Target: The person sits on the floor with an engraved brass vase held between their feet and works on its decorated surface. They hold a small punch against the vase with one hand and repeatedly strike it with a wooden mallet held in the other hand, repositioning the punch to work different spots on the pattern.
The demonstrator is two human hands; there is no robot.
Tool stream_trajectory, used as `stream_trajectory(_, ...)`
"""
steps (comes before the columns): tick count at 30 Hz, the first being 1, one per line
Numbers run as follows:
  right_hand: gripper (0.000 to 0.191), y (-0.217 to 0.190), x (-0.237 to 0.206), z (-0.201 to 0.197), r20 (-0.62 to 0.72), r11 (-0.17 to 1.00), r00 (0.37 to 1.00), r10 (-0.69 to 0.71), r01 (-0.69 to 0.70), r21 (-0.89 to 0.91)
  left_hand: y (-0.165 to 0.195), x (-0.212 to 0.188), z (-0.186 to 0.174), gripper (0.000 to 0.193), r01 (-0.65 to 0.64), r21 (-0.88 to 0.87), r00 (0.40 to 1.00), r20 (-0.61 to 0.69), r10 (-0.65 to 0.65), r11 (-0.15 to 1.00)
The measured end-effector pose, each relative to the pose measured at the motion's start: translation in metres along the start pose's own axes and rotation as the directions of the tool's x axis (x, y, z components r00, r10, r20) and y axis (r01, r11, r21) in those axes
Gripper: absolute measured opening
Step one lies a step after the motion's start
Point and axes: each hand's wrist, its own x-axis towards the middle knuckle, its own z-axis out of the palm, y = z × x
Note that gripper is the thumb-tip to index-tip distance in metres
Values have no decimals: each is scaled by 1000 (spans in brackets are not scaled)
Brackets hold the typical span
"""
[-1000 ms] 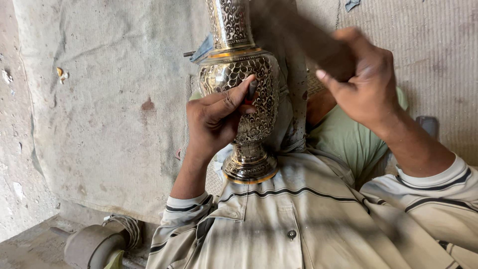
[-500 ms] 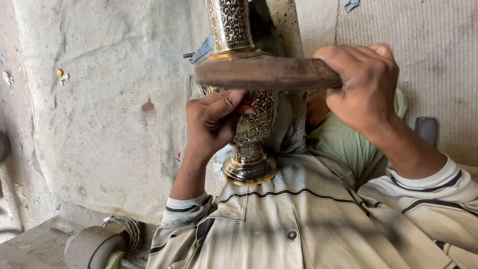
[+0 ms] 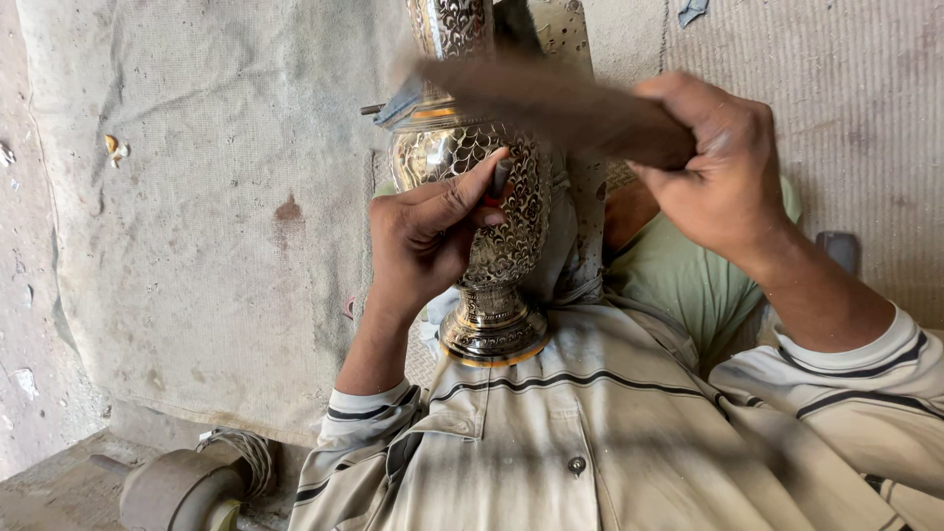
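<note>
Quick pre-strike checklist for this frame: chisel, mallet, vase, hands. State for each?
1. Left hand pinches the small dark metal chisel against the vase: ok.
2. Chisel tip placed on the pattern: cannot tell, the fingers hide it.
3. Right hand grips the dark wooden mallet firmly: ok, though the mallet is motion-blurred.
4. Engraved silver-and-gold metal vase braced at its foot against the striped cream shirt: ok.
5. Left fingers clear of the mallet's path: not ok, they sit close beside the chisel head.
</note>
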Motion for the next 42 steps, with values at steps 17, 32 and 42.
stream_trajectory(17,30,-19,31,-13,127,984,991,-34,10,180,1,-13,17,62,54,139,985,-172,-29,989)
stream_trajectory(32,42,7,26,-4,161,846,985,-58,134,-516,-5,-3,9,69,5,103,990,-141,10,995)
stream_trajectory(42,16,-22,49,-17,187,970,982,-36,79,-228,-6,-4,7,64,-30,69,989,-141,39,997)
